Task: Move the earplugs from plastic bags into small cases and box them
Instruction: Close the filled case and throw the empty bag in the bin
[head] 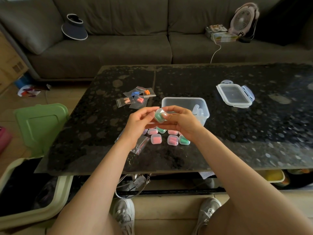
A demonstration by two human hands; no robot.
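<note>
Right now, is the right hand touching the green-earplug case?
Touching. The head view shows the right hand pinching the green-earplug case, with the thumb lying across its front.

The table top is dark speckled stone, polished and glossy, with pale reflections on the right. The small case in the middle is clear, smooth plastic. The box just behind it is cloudy, half-transparent plastic, and so is the lid at right. The bags are thin shiny film. The far sofa is matt cloth. The green lid at left is matt plastic.
</note>
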